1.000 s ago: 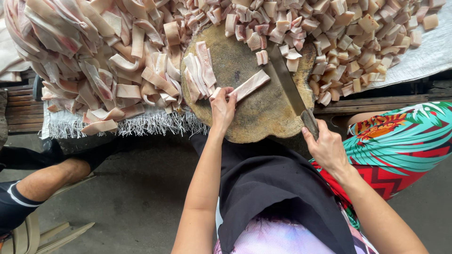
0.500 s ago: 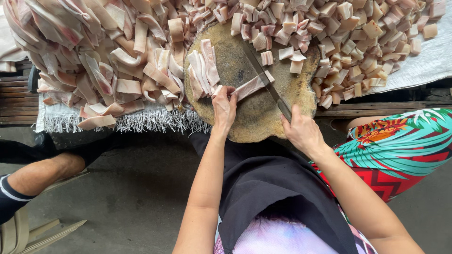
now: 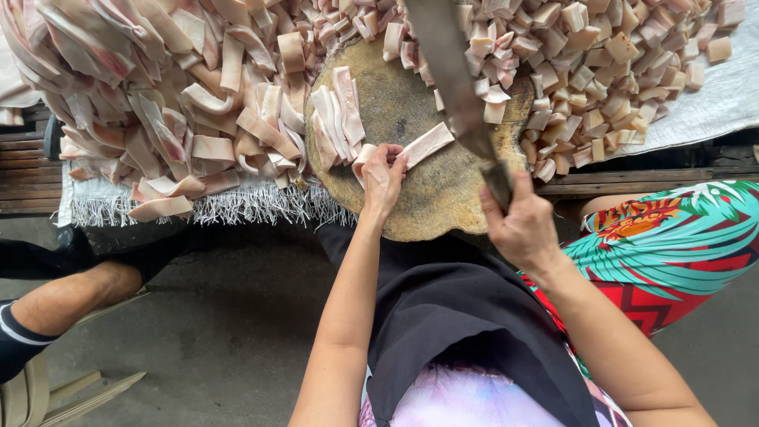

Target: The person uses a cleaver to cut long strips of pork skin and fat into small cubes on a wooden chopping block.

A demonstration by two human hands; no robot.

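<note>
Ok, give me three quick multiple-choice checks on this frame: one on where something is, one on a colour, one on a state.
1. Where does the strip of meat under the left hand lie?
A. on the round wooden block
B. on the floor
C. on the white cloth

2. What colour is the apron on the person's lap?
A. yellow
B. black
C. white

3. How is the cleaver in the right hand?
A. lying flat on the block
B. stuck into the meat
C. lifted above the block

Answers: 1 A, the strip rests on the block's top with the left fingers pinning its near end. 2 B, dark cloth covers the lap. 3 C, the blade looms large and blurred, clear of the strip.
</note>
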